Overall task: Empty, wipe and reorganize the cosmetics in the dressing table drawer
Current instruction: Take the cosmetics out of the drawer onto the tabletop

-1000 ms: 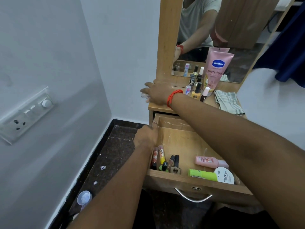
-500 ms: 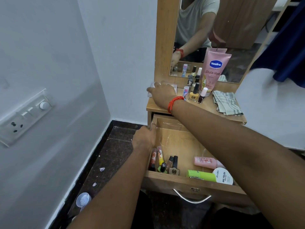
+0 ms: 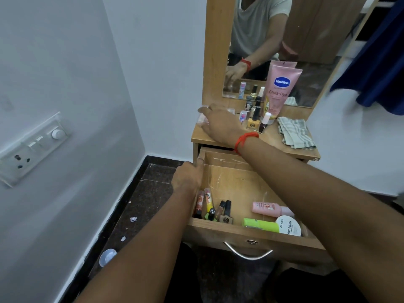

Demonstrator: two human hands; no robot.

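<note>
Cosmetics lie along the front of the open drawer (image 3: 251,236): polish bottles (image 3: 226,212) at its left, a green tube (image 3: 260,225), pink bottle (image 3: 269,208) and white jar (image 3: 288,226) at its right. The left hand (image 3: 188,176) grips the drawer's left wall. Beyond the drawer's back left corner the right hand (image 3: 218,123) spreads over a clear case (image 3: 202,120), its grip impossible to tell, with a pink tube (image 3: 282,88) and cloth (image 3: 295,133) beyond the back right.

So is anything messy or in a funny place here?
Yes. A small round thing, maybe a lid, lies on the dark floor by the wall, with white scraps nearby. They look dropped, away from the drawer.
</note>
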